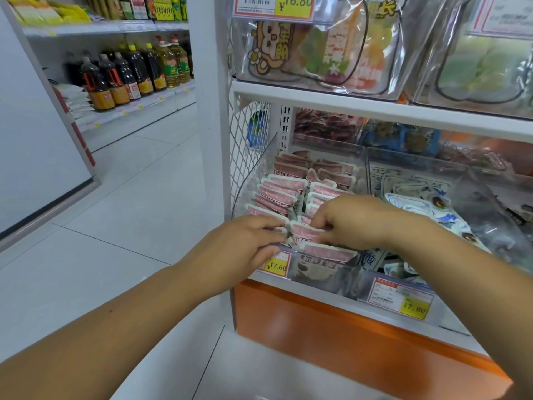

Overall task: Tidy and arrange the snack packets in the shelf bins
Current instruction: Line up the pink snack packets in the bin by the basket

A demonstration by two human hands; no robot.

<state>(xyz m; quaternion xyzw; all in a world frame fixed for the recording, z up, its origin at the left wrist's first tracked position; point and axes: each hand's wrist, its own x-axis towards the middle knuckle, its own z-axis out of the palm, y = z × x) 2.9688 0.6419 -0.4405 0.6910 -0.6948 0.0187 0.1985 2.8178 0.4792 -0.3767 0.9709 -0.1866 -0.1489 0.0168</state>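
You had bright, even white light that fell from above, with only faint, soft shadows on the floor (129, 226). Glare streaked the clear bins (427, 30) on the upper shelf (375, 103), and a pale sheen lay on the orange panel (331, 321). The wide lens bowed the white post (207, 111) and stretched everything near the edges. Your left hand (248, 243) and right hand (354, 223) were slightly smeared over the pink packets (281, 192); the distant bottles (129, 76) were soft.
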